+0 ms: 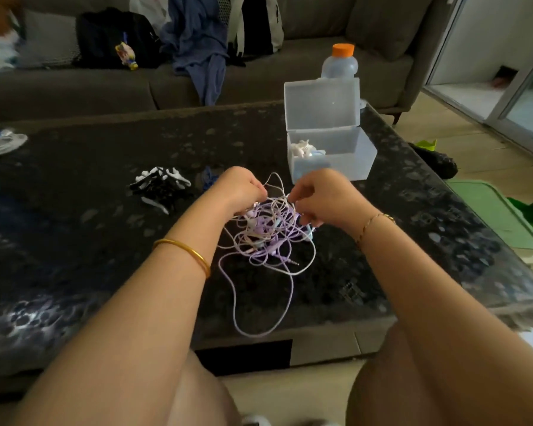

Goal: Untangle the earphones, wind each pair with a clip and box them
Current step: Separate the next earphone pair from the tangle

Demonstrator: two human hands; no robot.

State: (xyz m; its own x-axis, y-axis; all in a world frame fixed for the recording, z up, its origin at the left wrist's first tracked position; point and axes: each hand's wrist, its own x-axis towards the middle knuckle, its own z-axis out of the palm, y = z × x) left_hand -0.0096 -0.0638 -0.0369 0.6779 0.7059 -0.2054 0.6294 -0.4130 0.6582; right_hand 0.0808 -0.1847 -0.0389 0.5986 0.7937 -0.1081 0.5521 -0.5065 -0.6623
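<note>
Head view: a tangle of purple and white earphones [268, 238] is recorded at the middle of the dark stone table [74, 241], with one long loop reaching toward the near edge. The left hand [242, 187] and right hand [323, 195] are both curled, with cords pinched at the top of the tangle from either side. A clear plastic box [348, 164], lid raised and white earphones inside, is noted toward the far right corner, and a pile of black and white clips [160, 182] lies left of the hands.
</note>
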